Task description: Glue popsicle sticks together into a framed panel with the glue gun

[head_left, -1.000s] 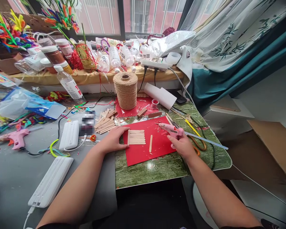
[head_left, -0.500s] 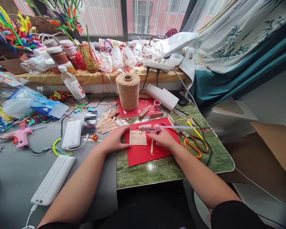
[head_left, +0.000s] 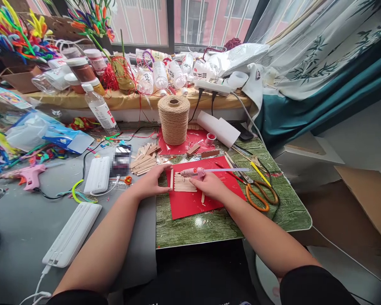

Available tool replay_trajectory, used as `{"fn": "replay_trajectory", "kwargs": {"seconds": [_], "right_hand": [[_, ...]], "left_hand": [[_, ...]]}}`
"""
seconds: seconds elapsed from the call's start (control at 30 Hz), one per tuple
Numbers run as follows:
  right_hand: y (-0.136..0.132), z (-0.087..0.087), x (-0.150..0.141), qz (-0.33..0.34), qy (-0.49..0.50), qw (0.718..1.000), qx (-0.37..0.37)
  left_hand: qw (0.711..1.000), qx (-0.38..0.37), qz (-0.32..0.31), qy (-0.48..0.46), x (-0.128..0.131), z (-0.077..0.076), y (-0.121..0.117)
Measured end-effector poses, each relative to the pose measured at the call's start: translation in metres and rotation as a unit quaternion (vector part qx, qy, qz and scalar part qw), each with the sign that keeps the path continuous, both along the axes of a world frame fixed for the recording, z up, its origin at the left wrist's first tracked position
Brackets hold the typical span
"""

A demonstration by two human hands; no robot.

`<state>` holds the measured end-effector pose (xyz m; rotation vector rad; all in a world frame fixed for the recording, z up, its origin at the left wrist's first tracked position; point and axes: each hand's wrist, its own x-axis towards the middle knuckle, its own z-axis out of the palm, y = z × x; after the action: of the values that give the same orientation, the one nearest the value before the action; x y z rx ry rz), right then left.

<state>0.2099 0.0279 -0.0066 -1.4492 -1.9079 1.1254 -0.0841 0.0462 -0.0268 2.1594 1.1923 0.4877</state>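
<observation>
My left hand (head_left: 150, 183) has its thumb and forefinger spread to the two ends of an upright-lying craft stick (head_left: 172, 179), gripping it. That stick is a little left of a panel of craft sticks (head_left: 184, 186) laid side by side on red paper (head_left: 184, 210). My right hand (head_left: 209, 184) is closed round a pink glue gun (head_left: 197, 172), its nozzle over the panel's upper left corner. A clear glue stick (head_left: 230, 170) juts from the gun's back. Below the right hand a loose craft stick (head_left: 203, 198) is partly covered.
A twine spool (head_left: 174, 120) stands behind the paper, with a craft-stick pile (head_left: 145, 159) to its left. Orange-handled scissors (head_left: 257, 195) lie on the right. Power banks (head_left: 71, 235) and a second pink glue gun (head_left: 31, 177) are at left. Bottles (head_left: 101, 111) stand behind.
My left hand has drawn the craft stick left, opening a gap between it and the panel. The glue gun's nozzle has shifted slightly left over the panel.
</observation>
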Motion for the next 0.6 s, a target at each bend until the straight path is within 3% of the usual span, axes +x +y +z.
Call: {"fn": "replay_trajectory", "kwargs": {"seconds": [0.27, 0.6], "right_hand": [[0.005, 0.000, -0.013, 0.006, -0.035, 0.999, 0.021], [0.006, 0.007, -0.020, 0.012, -0.022, 1.000, 0.000]], "left_hand": [[0.999, 0.027, -0.012, 0.044, 0.004, 0.009, -0.004], [0.999, 0.026, -0.002, 0.035, 0.001, 0.003, -0.006]]}}
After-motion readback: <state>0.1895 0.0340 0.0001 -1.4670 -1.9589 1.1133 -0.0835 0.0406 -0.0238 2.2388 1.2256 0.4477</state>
